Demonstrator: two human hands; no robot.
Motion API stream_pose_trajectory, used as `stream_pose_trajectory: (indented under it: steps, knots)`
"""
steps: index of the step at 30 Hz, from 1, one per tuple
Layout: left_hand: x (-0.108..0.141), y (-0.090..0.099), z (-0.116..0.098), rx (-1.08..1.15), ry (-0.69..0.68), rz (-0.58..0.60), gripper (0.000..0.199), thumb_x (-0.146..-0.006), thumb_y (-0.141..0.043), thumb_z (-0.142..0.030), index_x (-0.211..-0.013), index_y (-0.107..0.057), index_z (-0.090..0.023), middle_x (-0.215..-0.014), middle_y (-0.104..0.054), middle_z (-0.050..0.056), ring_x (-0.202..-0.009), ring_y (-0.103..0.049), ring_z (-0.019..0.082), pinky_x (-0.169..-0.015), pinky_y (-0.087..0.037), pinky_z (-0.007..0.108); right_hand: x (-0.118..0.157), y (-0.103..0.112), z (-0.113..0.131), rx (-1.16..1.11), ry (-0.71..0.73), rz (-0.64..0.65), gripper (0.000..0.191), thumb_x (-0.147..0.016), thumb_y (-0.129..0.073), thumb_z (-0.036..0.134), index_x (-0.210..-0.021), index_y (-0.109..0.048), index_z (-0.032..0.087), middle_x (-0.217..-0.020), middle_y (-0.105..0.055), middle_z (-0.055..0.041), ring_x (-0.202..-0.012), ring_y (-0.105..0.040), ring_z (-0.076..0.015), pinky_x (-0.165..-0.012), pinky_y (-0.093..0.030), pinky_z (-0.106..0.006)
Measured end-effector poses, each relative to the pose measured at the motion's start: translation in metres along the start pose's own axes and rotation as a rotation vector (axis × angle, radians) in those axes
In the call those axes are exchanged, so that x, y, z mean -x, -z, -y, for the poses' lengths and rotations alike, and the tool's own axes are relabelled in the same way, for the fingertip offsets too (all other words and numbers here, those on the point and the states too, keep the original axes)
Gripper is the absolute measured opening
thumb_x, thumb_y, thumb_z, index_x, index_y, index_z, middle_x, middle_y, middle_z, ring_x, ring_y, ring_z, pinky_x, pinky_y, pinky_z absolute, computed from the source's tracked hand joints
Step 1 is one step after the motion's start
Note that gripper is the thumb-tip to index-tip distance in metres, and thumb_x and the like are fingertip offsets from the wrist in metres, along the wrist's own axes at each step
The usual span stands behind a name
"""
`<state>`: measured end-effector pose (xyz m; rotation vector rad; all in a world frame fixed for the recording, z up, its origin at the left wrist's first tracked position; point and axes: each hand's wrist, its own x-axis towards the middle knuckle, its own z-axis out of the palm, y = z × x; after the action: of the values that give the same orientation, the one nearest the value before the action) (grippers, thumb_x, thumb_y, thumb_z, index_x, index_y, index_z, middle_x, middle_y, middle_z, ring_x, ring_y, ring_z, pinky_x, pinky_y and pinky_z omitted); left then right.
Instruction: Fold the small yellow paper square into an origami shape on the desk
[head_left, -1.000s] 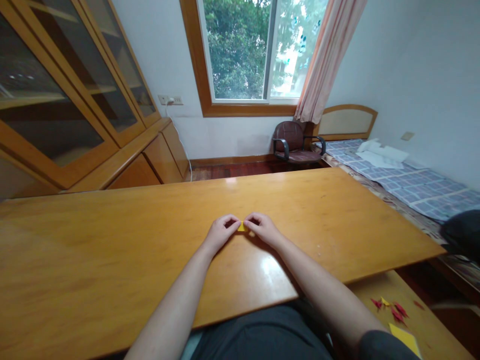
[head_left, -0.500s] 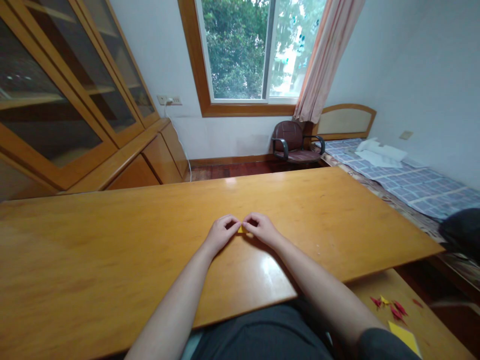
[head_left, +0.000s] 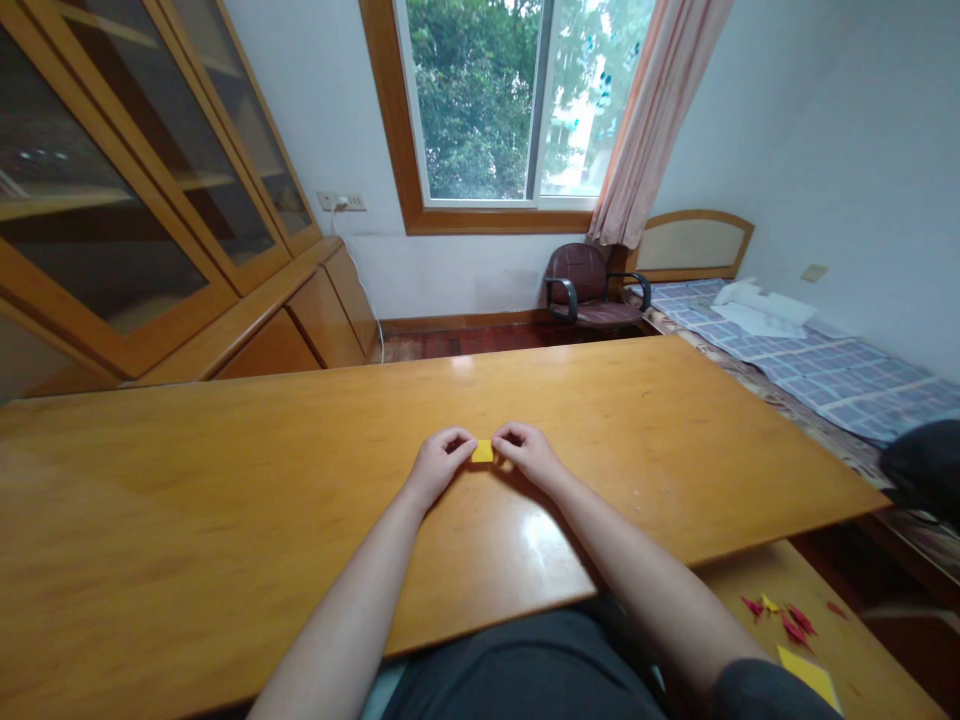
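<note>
A small piece of yellow paper (head_left: 482,452) is held just above or on the wooden table (head_left: 247,480), near its middle; I cannot tell whether it touches the surface. My left hand (head_left: 444,458) pinches the paper's left edge between thumb and fingertips. At its right edge, the thumb and forefinger of my right hand (head_left: 525,450) are closed on it. The paper looks like a small rectangle, and its ends are covered by my fingertips.
On a lower wooden surface at the bottom right lie several small red folded paper pieces (head_left: 796,630), a yellow one (head_left: 769,603) and a yellow paper sheet (head_left: 810,676). Beyond the table stand an armchair (head_left: 581,285), a bed (head_left: 825,360) and a glass-door cabinet (head_left: 225,290).
My fingertips have moved slightly apart, and more of the yellow paper shows between them. Both hands keep their pinch.
</note>
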<state>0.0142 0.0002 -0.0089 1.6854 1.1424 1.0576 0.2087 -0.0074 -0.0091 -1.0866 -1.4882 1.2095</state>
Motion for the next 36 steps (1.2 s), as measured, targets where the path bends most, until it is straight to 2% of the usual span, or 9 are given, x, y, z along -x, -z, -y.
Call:
stream_pose_trajectory:
  steps: [5, 13, 20, 36]
  knots:
    - [-0.001, 0.003, 0.001, 0.069, 0.047, -0.068, 0.022, -0.078, -0.061, -0.037, -0.070, -0.062, -0.017, -0.067, -0.060, 0.000, -0.067, -0.055, 0.015, -0.066, -0.044, 0.024, -0.004, 0.003, -0.009, -0.062, -0.054, -0.094, 0.025, -0.076, -0.064, 0.041, -0.073, -0.061, 0.016, -0.067, -0.066, -0.0022, -0.058, -0.059, -0.0131, -0.054, -0.045, -0.023]
    - [0.000, -0.001, -0.001, 0.031, 0.030, -0.006, 0.022, -0.078, -0.061, -0.038, -0.071, -0.063, -0.017, -0.067, -0.061, 0.000, -0.067, -0.055, 0.015, -0.066, -0.043, 0.024, -0.003, -0.002, -0.005, 0.057, 0.036, 0.033, 0.024, -0.081, -0.063, 0.039, -0.083, -0.066, 0.016, -0.070, -0.067, -0.0017, -0.062, -0.061, -0.0130, -0.063, -0.048, -0.024]
    - [0.001, -0.002, -0.004, -0.027, -0.008, 0.024, 0.019, -0.080, -0.060, -0.034, -0.071, -0.062, -0.017, -0.067, -0.060, -0.001, -0.066, -0.054, 0.014, -0.065, -0.043, 0.023, 0.001, -0.001, 0.000, 0.104, 0.047, 0.080, 0.022, -0.082, -0.062, 0.037, -0.079, -0.067, 0.015, -0.067, -0.067, -0.0019, -0.061, -0.061, -0.0135, -0.058, -0.047, -0.023]
    - [0.001, -0.002, -0.007, -0.085, -0.014, 0.010, 0.019, -0.078, -0.059, -0.031, -0.067, -0.059, -0.017, -0.064, -0.057, -0.001, -0.065, -0.052, 0.014, -0.064, -0.041, 0.023, 0.001, -0.003, -0.004, 0.070, 0.025, 0.064, 0.021, -0.079, -0.064, 0.035, -0.076, -0.067, 0.015, -0.064, -0.065, -0.0006, -0.056, -0.059, -0.0121, -0.055, -0.044, -0.022]
